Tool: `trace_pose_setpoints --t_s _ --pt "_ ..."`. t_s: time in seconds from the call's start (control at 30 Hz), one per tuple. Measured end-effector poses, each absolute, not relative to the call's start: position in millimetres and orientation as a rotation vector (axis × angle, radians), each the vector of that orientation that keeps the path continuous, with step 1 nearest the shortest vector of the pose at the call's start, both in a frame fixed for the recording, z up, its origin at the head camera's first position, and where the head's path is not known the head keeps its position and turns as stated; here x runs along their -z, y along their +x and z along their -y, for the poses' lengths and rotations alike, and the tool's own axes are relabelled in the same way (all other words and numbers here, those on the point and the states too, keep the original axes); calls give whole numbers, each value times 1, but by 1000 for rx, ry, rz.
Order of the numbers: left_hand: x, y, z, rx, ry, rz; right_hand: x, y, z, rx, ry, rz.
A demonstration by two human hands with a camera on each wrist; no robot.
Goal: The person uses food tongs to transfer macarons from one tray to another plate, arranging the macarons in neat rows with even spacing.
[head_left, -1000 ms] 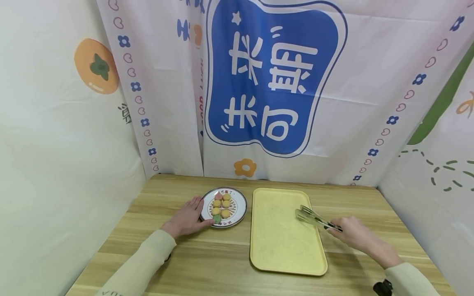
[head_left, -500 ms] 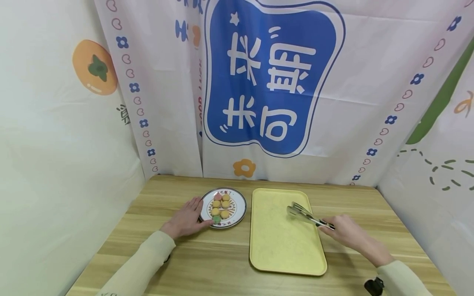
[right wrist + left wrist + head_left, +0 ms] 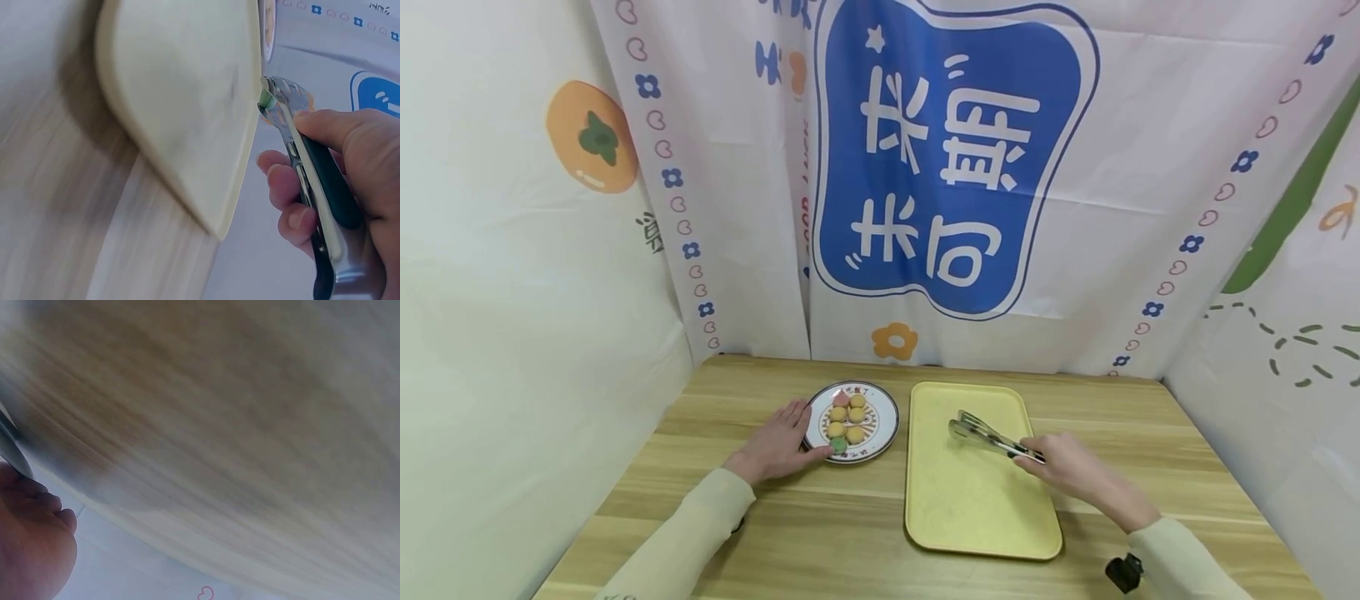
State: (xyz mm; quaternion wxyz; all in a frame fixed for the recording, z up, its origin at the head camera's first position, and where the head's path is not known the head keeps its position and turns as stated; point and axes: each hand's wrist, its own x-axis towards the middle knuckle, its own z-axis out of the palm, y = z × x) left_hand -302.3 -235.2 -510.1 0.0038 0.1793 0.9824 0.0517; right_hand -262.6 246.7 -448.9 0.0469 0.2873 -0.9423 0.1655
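Observation:
My left hand (image 3: 777, 442) lies at the left rim of a round white plate (image 3: 886, 421), its fingers extended and its thumb beside a green piece (image 3: 838, 445). Small round macaron-like pieces (image 3: 837, 429), mostly yellow with one pink, sit on that plate. In the left wrist view the fingers (image 3: 47, 503) touch the plate's edge (image 3: 14, 453). Metal tongs (image 3: 988, 436) with dark green grips are held in my right hand (image 3: 1067, 467), their tips above a yellow tray (image 3: 977, 500). A green patch shows between the tips in the right wrist view; I cannot tell whether it is a piece or a reflection.
Both plate and tray stand on a wood-grain table (image 3: 820, 533), the tray right of the plate with a narrow gap. A printed cloth (image 3: 760, 250) hangs behind the table's back edge, and more cloth lines both sides.
My right hand has carried the tongs left across the tray, toward the plate. The left hand, the plate and its pieces have stayed in place.

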Motion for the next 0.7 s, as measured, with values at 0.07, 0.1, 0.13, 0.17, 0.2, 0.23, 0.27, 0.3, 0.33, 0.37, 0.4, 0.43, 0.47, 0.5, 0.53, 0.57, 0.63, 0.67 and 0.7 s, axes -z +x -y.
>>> trace_pose_setpoints --t_s 0.07,0.1,0.13,0.17,0.2,0.23,0.27,0.3,0.33,0.37,0.4,0.43,0.47,0.5,0.53,0.57,0.63,0.67,0.7 --pt "511 -303 235 -156 559 -3074 447 -263 -240 -498 893 2870" --pt "511 -303 235 -159 558 -3071 446 -263 -237 -493 899 2869" --pt "511 -303 235 -157 553 -3069 445 -263 -234 -495 905 2872" --pt "511 -303 235 -162 553 -3069 443 -263 -230 -496 911 2876" --pt "511 -303 235 -161 549 -3068 442 -263 -227 -497 911 2882" --pt "510 -303 235 -161 547 -3068 441 -263 -224 -499 918 2882" --pt "510 -302 235 -166 549 -3071 440 -263 -220 -498 925 2881" --pt "509 -302 235 -164 546 -3071 439 -264 -217 -507 934 2883" --pt "508 -302 234 -162 545 -3072 438 -264 -213 -508 950 2880" --pt "508 -302 234 -166 548 -3072 439 -265 -210 -510 962 2881" --pt "507 -302 234 -168 549 -3072 439 -266 -206 -519 980 2874" --pt "507 -302 234 -166 551 -3073 440 -266 -203 -526 1000 2865" --pt "507 -302 234 -169 552 -3073 441 -267 -200 -531 1017 2860" --pt "507 -302 234 -170 553 -3072 442 -269 -196 -540 1036 2852" --pt "507 -302 233 -171 554 -3072 444 -269 -193 -544 1052 2845" --pt "507 -302 233 -171 556 -3072 445 -270 -190 -553 1064 2838" --pt "507 -302 233 -170 557 -3073 446 -272 -183 -547 1084 2817" --pt "507 -301 234 -170 556 -3074 446 -273 -180 -541 1091 2807" --pt "506 -301 234 -171 556 -3074 447 -274 -177 -529 1095 2798"
